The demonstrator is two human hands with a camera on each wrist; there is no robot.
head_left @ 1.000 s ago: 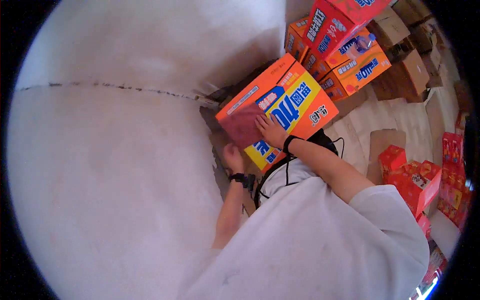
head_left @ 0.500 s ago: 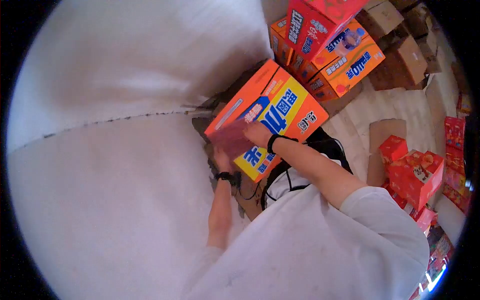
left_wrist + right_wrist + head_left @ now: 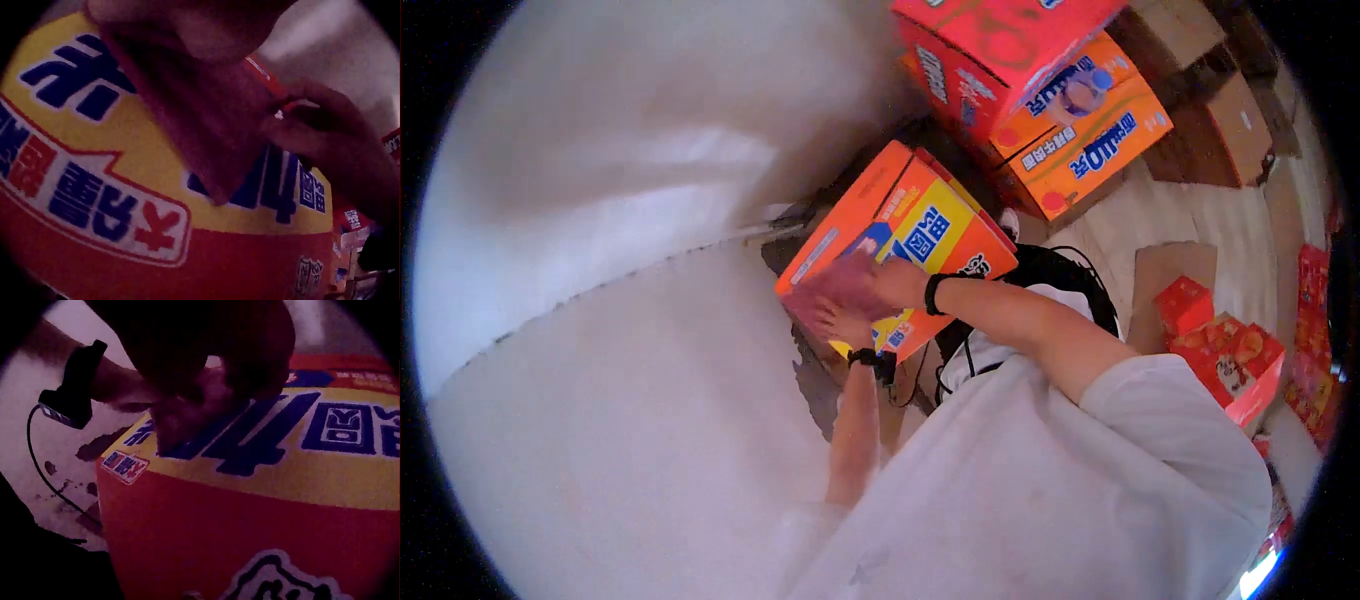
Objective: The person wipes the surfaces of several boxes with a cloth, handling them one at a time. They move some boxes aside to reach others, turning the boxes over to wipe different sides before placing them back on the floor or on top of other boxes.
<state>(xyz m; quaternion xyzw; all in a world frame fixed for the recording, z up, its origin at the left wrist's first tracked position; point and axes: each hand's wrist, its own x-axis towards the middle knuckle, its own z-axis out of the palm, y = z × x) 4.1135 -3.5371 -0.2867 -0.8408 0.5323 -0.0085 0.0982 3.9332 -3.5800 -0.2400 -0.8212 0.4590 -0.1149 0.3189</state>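
Observation:
A dark red cloth (image 3: 835, 285) lies over one end of an orange and yellow printed carton (image 3: 935, 215), which stands tilted in the head view. My left hand (image 3: 847, 325) is at the cloth's near edge, its fingers over the fabric. Across from it, my right hand (image 3: 900, 286) holds the cloth above the printed face. In the left wrist view the cloth (image 3: 206, 125) stretches between both hands, and the thumb and fingers of the right hand (image 3: 319, 128) pinch its far edge. The right wrist view is dark, with the cloth (image 3: 172, 428) partly hidden behind fingers.
Orange cartons (image 3: 1090, 150) with a red carton (image 3: 1010, 45) on top stand beyond the work. Brown boxes (image 3: 1215, 130) are at the far right. Red packages (image 3: 1225, 350) sit on the right side. A pale wall (image 3: 650, 170) borders the left.
My left hand has come up from beside the carton onto the cloth. The right hand has gone from lying flat on the cloth to gripping it. In the head view the carton has shifted left.

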